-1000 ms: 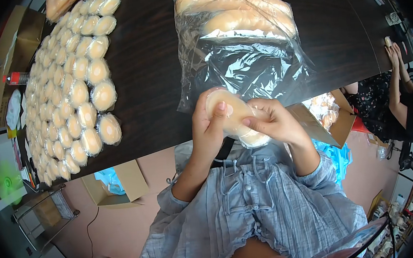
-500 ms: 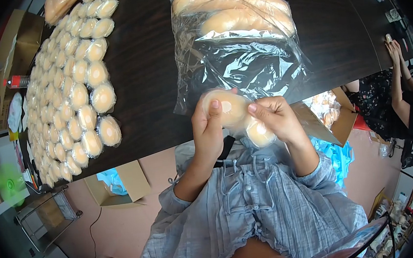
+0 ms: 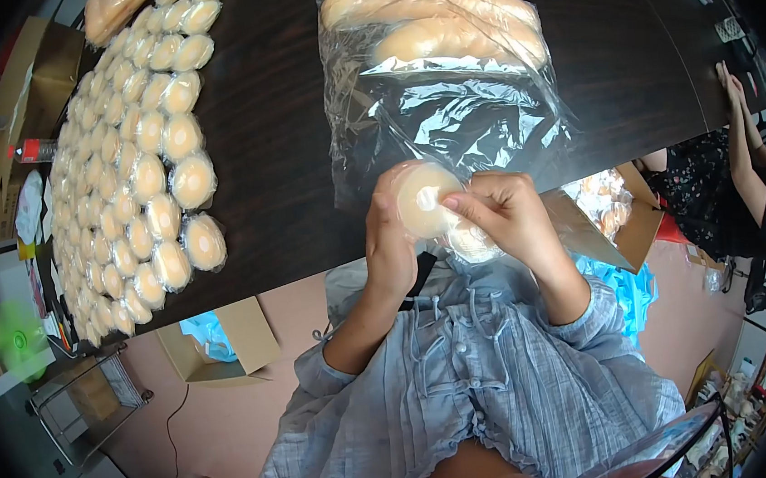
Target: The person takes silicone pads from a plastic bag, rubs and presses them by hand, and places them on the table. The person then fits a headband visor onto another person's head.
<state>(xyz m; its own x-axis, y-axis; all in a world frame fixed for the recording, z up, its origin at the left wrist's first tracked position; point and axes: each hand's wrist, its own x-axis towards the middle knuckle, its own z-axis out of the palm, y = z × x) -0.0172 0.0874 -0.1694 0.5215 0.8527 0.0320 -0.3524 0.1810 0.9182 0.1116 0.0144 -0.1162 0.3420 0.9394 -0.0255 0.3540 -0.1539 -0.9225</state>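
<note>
My left hand (image 3: 389, 234) is closed around the left edge of a beige round pad (image 3: 418, 201) with a shiny pale centre; the material looks soft and smooth. My right hand (image 3: 507, 214) pinches the same pad from the right, its thumb lying on the pad's face near the centre. Under the right fingers sits a second beige pad (image 3: 473, 244) in clear film, partly covered by that hand. Just beyond my hands, a large clear plastic bag (image 3: 463, 114) lies on the dark table, with rows of stacked beige pads (image 3: 461, 36) at its far end.
Many film-wrapped beige pads (image 3: 148, 178) cover the table's left side. An open carton (image 3: 643, 216) of wrapped pieces stands at the right table edge; another carton (image 3: 250, 337) with blue plastic is on the floor. At far right a co-worker's hands (image 3: 732, 85) rest near the table.
My right thumb has slid left onto the pad's face, while my left thumb has shifted to its edge. The second pad has moved up, more behind the right hand. The co-worker's hands have shifted slightly.
</note>
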